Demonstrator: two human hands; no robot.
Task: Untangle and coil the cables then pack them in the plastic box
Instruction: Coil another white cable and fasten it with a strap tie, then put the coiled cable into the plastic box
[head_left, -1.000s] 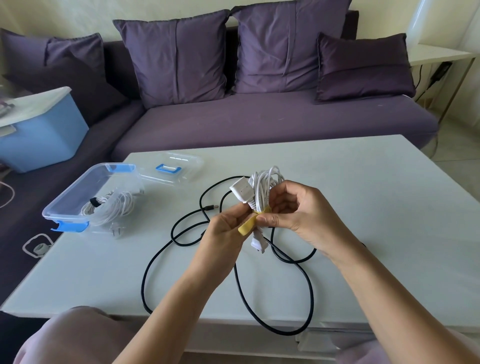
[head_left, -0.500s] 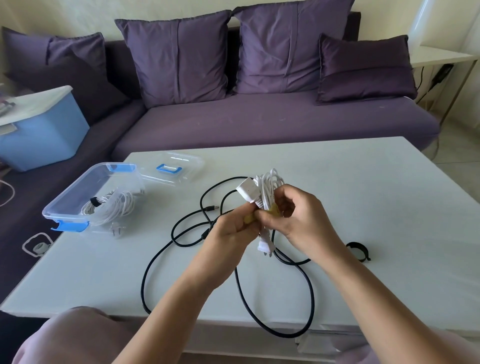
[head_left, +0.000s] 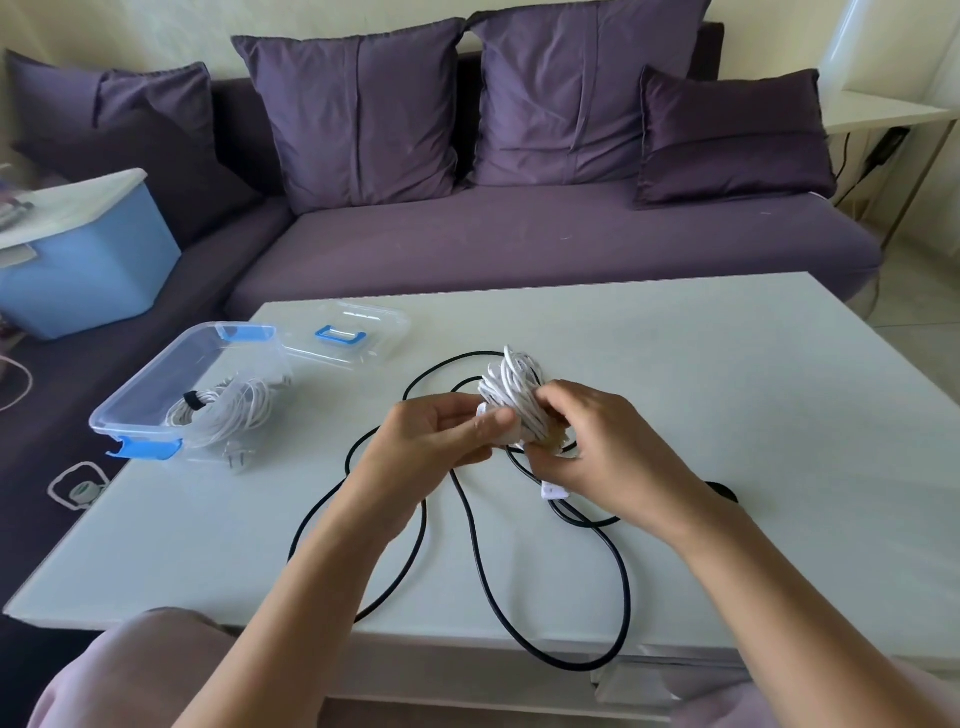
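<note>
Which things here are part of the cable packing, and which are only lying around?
Part of the job: white bundle, black cable, clear box, coiled cable inside it, lid.
Lying around: blue bin, cushions.

White cable bundle (head_left: 511, 395) in both hands' grip above table (head_left: 727, 364).

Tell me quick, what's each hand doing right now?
Left hand: pinches the white cable bundle.
Right hand: grips the same bundle.

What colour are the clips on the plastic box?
Blue. The clips on the clear box show best in the head view.
</note>
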